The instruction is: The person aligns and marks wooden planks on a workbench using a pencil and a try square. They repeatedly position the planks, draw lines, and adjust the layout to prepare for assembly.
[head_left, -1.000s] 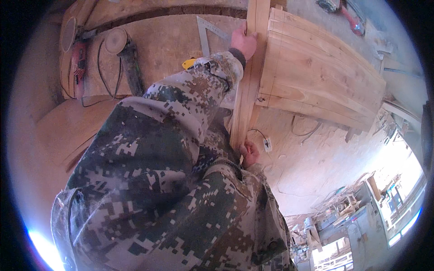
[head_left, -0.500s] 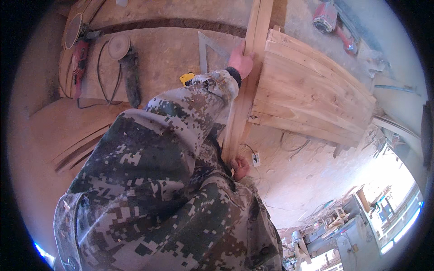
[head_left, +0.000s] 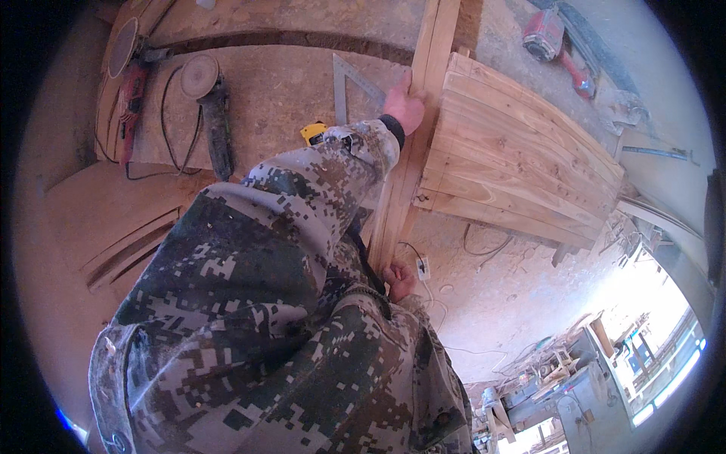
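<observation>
The long wood bar [head_left: 414,153] mid-frame is held by the left hand [head_left: 404,108], any grip by the right hand [head_left: 400,282] can't be told, and upper-right boards [head_left: 522,151] are already lined up, work left not shown

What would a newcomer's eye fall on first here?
Probably the camouflage jacket, which fills the middle and lower left, with the left hand on a long wooden beam. Right of the beam lies a broad plank panel. At upper left lie a red disc tool and a dark disc tool.
</observation>
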The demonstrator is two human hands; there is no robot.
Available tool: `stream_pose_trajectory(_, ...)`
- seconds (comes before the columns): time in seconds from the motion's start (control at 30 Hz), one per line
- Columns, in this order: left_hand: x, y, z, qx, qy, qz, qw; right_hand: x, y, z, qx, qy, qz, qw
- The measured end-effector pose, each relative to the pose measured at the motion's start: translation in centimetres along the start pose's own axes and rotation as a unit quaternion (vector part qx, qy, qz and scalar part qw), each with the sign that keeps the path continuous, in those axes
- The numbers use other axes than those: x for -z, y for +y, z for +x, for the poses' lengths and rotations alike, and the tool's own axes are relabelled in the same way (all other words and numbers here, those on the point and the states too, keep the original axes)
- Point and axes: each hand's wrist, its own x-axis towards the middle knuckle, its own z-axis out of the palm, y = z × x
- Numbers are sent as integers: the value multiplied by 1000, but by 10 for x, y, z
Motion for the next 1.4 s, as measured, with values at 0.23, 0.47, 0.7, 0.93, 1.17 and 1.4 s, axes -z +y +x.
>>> stream_pose_trajectory(0.23, 5, 15, -5, -29, -7, 61, 998, 1, 3, 5, 58, -6, 28, 998)
stream_pose_trajectory(0.47, -4, -15, 11, -29, -60, -63, 996, 8, 3, 13, 39, -27, 28, 998)
stream_pose_trajectory(0.7, -9, -32, 25, -35, -73, -103, 991, 0, 3, 13, 89, 13, 14, 996)
stream_pose_trajectory(0.93, -4, 0, 22, -24, -85, -111, 990, 23, -25, 3, 109, 98, 63, 987)
stream_pose_trajectory(1.17, -12, 9, 13, 9, -69, -101, 992, 39, -83, 13, 158, 48, 43, 985)
stream_pose_trajectory(1.4, -4, 30, 4, -7, -36, -82, 996, -17, -92, 34, 88, 52, -207, 973)
